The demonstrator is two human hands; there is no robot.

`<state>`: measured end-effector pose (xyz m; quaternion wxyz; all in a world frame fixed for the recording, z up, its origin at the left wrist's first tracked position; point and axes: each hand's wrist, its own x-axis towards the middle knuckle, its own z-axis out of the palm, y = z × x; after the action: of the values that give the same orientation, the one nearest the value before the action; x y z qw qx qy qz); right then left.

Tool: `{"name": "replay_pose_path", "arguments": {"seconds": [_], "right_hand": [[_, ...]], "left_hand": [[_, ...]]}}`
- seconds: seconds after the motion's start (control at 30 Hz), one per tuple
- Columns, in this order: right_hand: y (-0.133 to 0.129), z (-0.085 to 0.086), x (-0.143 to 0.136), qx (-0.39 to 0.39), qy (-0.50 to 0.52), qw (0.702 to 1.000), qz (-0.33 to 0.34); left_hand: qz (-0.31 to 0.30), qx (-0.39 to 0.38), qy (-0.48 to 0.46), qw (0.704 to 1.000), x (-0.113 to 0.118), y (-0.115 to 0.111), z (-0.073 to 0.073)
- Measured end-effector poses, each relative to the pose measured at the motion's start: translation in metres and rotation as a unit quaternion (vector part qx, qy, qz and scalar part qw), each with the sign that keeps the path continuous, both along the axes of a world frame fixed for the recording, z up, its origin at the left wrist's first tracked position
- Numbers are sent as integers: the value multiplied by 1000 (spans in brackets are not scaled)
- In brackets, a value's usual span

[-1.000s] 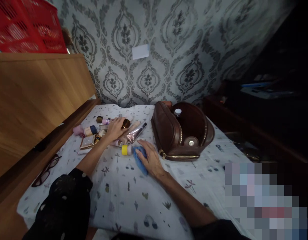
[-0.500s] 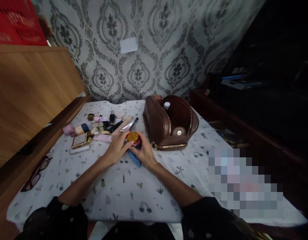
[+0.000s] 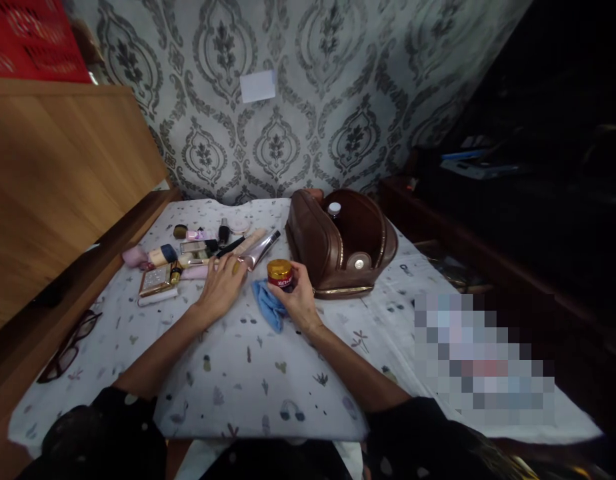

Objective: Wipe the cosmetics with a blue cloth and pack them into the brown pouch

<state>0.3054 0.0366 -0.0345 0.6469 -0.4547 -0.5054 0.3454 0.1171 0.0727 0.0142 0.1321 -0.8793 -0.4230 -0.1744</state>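
right hand (image 3: 300, 301) holding the jar (image 3: 280, 272) beside the cloth (image 3: 269, 308), midway across the surface (image 3: 253, 393).
left hand (image 3: 222, 288) is bent beside the tube (image 3: 262, 249); cannot tell whether it holds anything. open bag (image 3: 315, 233) stands toward the far edge, glasses (image 3: 65, 363) by the left edge.

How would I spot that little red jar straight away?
Find the open brown bag. Just to its left, the right hand holds the jar beside a blue cloth. A wide gold lid sets it apart from the slim tubes nearby.
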Motion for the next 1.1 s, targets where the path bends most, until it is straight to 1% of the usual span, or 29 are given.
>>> {"name": "replay_pose_path", "arguments": {"seconds": [0.07, 0.13, 0.2, 0.23, 0.27, 0.33, 0.43, 0.5, 0.57, 0.67, 0.77, 0.83, 0.9, 0.97, 1.03, 1.1], "right_hand": [[1, -2, 0, 7, 1, 1000, -3], [3, -4, 1, 9, 10, 1000, -9], [5, -5, 3, 2, 20, 1000, -10], [6, -4, 4, -1, 22, 1000, -9], [7, -4, 5, -4, 22, 1000, -5], [8, -2, 7, -3, 24, 1000, 5], [8, 1, 7, -5, 42, 999, 12], [6, 4, 7, -5, 40, 999, 14], [4, 5, 6, 1, 7, 1000, 18], [-1, 6, 2, 17, -70, 997, 16], [-6, 7, 0, 33, -138, 990, 7], [-8, 9, -1, 39, -185, 982, 11], [-11, 9, -1, 50, -235, 971, 20], [-12, 9, 0, 65, -280, 957, 31], [-14, 10, 0, 84, -314, 945, 40], [-16, 12, 1, 105, -335, 935, 54]], "left_hand": [[-62, -44, -20, 997, 11, -11, 4], [-123, -118, -26, 985, 20, -21, 2], [-155, -163, -23, 974, 25, -28, -5], [-161, -168, -25, 972, 25, -30, -8], [-160, -164, -31, 973, 25, -30, -12], [-129, -142, -59, 980, 23, -28, -15], [-60, -104, -131, 984, 18, -23, -10], [-45, -89, -188, 977, 17, -22, -4], [-54, -84, -236, 967, 17, -25, -2], [-79, -75, -280, 954, 19, -29, -5], [-102, -46, -305, 946, 20, -31, -11], [-116, -36, -306, 944, 21, -31, -12], [-128, -49, -297, 945, 21, -32, -12], [-129, -77, -297, 943, 23, -34, -10], [-106, -112, -319, 935, 26, -35, -6], [-65, -153, -355, 920, 26, -35, -2]]}}
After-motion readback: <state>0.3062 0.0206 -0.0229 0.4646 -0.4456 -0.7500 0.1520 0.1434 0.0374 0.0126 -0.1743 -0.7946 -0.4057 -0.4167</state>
